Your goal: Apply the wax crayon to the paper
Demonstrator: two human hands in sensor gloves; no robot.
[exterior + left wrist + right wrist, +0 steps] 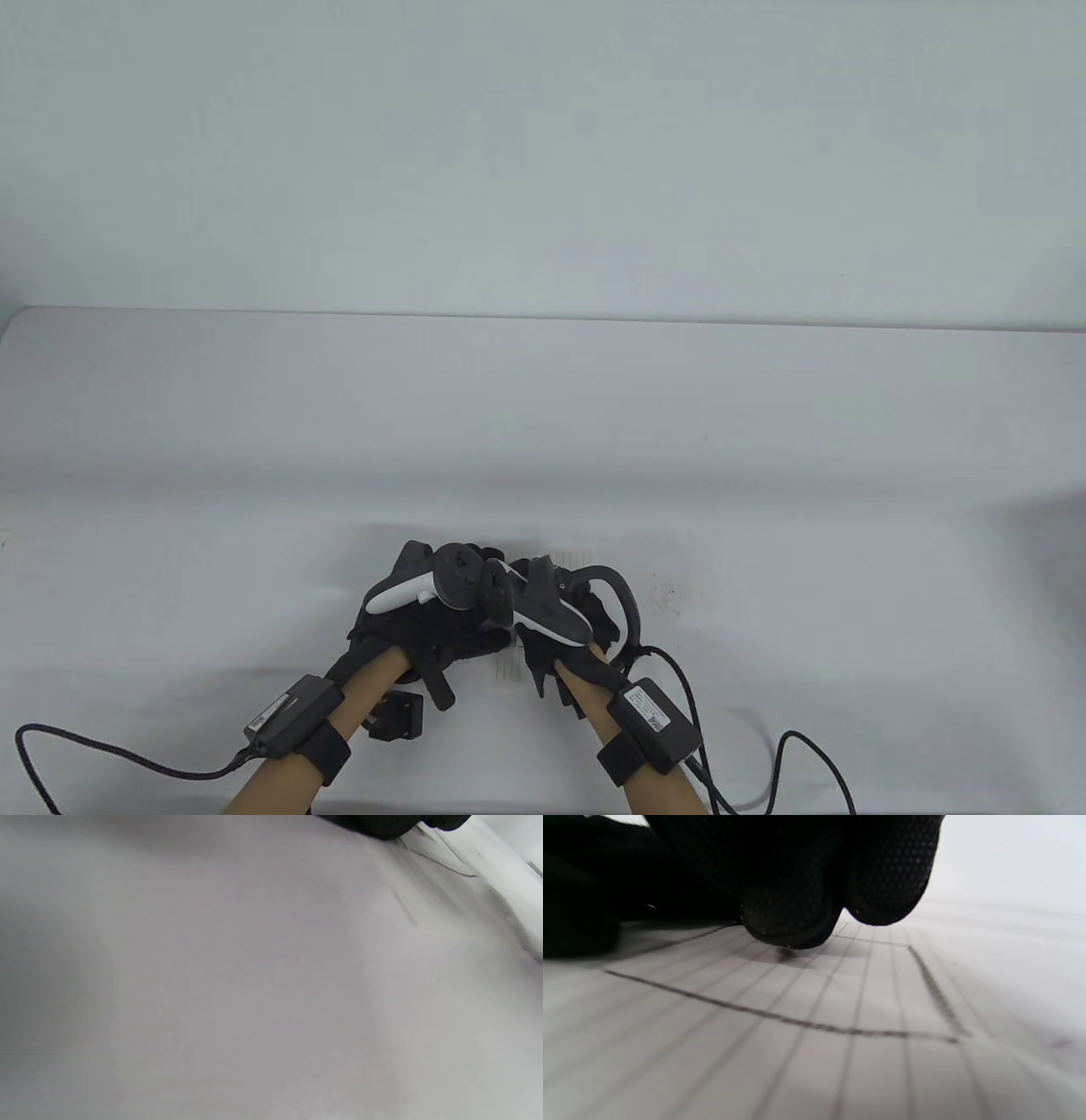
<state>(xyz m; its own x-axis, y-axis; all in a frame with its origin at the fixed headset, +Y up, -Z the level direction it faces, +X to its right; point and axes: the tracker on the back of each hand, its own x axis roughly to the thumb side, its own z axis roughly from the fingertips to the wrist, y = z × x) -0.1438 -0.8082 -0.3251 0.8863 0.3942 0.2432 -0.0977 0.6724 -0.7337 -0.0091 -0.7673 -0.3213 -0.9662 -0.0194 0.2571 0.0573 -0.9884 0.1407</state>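
A sheet of ruled paper point(865, 1069) lies on the white table, and a dark crayon outline of a box point(848, 1032) is drawn on it. My right hand point(556, 624) has its gloved fingertips point(789, 916) bunched low over the paper. A small dark crayon tip point(785, 952) shows beneath them and touches the sheet inside the box. The rest of the crayon is hidden. My left hand point(424, 624) lies close against the right one on the paper's left part, its fingers hidden under the tracker. Only a bit of glove point(382, 825) and the paper's corner point(441, 899) show in the left wrist view.
In the table view the hands cover most of the paper; only ruled strips point(509, 666) show between them. A small black block point(399, 717) lies by my left wrist. Cables point(789, 755) trail from both wrists along the front edge. A few dark specks point(666, 594) mark the table at right.
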